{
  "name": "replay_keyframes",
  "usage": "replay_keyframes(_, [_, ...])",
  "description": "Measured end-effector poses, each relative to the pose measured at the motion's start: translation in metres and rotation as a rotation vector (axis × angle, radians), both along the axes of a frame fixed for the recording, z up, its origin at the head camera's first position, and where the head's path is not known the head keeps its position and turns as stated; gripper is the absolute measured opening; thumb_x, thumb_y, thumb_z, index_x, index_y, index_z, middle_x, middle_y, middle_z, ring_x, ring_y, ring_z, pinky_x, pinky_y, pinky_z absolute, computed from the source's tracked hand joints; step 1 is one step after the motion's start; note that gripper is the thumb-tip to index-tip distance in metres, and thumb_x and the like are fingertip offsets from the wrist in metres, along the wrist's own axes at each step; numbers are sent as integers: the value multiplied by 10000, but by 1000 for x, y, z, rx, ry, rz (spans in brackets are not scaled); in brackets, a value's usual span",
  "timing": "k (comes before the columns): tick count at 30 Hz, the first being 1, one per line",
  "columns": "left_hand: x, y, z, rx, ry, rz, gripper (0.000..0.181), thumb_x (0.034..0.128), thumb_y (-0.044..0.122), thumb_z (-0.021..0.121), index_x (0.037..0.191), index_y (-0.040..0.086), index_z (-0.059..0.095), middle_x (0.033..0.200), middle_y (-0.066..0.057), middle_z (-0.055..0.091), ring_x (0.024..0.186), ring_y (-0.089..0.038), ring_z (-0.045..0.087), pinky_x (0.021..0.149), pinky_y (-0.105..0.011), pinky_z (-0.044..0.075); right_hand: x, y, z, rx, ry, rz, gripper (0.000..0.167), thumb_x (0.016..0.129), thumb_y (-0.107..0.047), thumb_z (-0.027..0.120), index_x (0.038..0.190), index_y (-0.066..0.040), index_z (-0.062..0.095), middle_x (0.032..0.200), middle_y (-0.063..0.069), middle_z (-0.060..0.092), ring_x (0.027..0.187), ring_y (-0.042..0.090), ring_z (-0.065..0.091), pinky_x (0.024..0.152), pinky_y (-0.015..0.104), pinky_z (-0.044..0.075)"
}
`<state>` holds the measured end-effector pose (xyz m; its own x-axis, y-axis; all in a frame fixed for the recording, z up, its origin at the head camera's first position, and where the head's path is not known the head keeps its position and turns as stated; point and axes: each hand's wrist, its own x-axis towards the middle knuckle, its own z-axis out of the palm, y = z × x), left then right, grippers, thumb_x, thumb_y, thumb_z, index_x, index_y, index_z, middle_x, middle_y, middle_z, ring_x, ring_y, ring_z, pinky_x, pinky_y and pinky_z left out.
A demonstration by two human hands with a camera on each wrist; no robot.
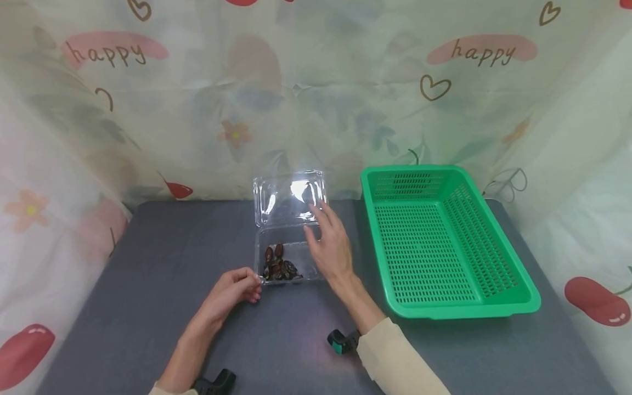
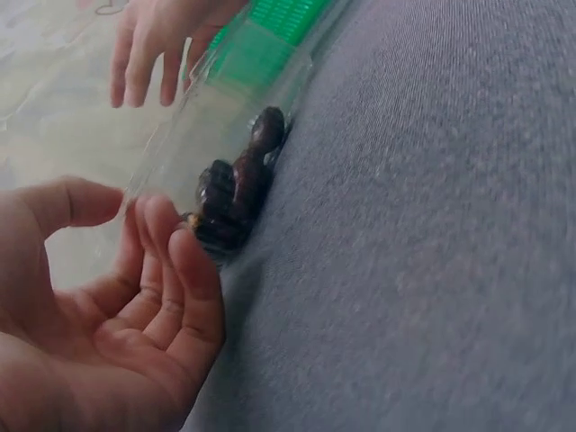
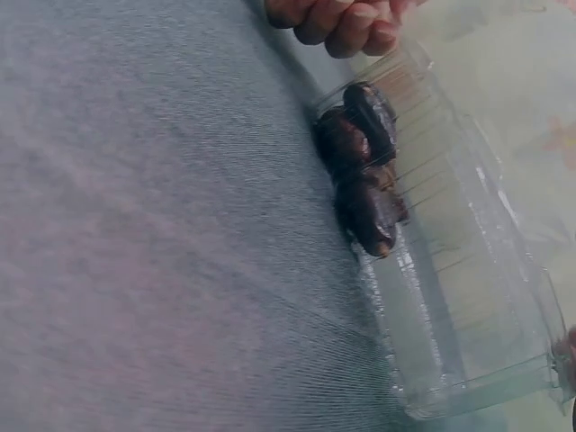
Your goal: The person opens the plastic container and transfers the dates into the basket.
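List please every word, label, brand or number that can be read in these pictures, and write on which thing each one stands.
"happy": on the left pink patch of the hanging cloth.
"happy": on the right pink patch of the same cloth.
No readable text shows on the clear box, the green basket or the black wrist devices.

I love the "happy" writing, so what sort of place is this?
Probably a small tabletop work corner, though the building can't be told. A grey-topped table has cherry-and-flower sheets hanging around it, with a green basket and clear plastic box on top.
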<state>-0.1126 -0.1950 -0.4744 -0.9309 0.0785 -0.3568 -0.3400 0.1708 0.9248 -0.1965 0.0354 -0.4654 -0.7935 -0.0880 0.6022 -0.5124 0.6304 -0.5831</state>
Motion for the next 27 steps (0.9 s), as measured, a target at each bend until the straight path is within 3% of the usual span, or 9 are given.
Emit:
replay_keyframes(4, [0, -4, 2, -57, -4, -38, 201, 966, 138, 577, 990, -56, 625, 858, -109, 631, 766, -208, 640, 715, -340, 546, 4, -1, -2, 2, -21, 50, 493, 887, -105, 730, 1354, -67, 577, 1420, 176, 524, 1232, 316, 569, 1044, 401, 428])
replay_keyframes(8, [-2, -9, 5, -115, 49, -8, 240, 980, 199, 624, 1046, -29, 589, 913, -119, 650, 813, -206, 655, 740, -338, 552, 7, -2, -3, 7, -37, 82, 492, 882, -80, 729, 1350, -58, 579, 1392, 153, 556, 1089, 309, 650, 975, 372, 486])
replay_keyframes(12, [-8, -13, 5, -83, 126, 44, 284, 979, 160, 628, 1152, -41, 524, 1018, -155, 621, 866, -206, 661, 786, -350, 557, 8, -2, -3, 4, -40, 116, 487, 864, -42, 739, 1327, -28, 588, 1330, 154, 603, 966, 301, 688, 892, 348, 531])
replay_keyframes(16, [-12, -14, 6, -34, 158, 45, 342, 966, 109, 639, 1233, -56, 502, 1106, -187, 572, 896, -181, 655, 823, -358, 552, 11, -1, -4, 6, -69, 141, 495, 855, -40, 748, 1325, -41, 593, 1266, 152, 640, 867, 291, 700, 799, 318, 557])
replay_keyframes(21, [-15, -14, 7, -60, 172, 15, 378, 956, 93, 646, 1294, -11, 512, 1198, -199, 561, 963, -191, 651, 857, -371, 543, 13, -1, -3, -7, -108, 182, 493, 844, -9, 751, 1314, -38, 604, 1179, 167, 675, 859, 260, 706, 736, 263, 560])
replay_keyframes(27, [-21, -13, 6, -77, 186, -15, 457, 953, 108, 656, 1384, 50, 514, 1252, -200, 551, 1025, -249, 645, 872, -374, 539, 15, -2, 0, -19, -167, 241, 474, 829, 53, 738, 1281, -28, 621, 1187, 152, 679, 888, 212, 718, 734, 190, 541])
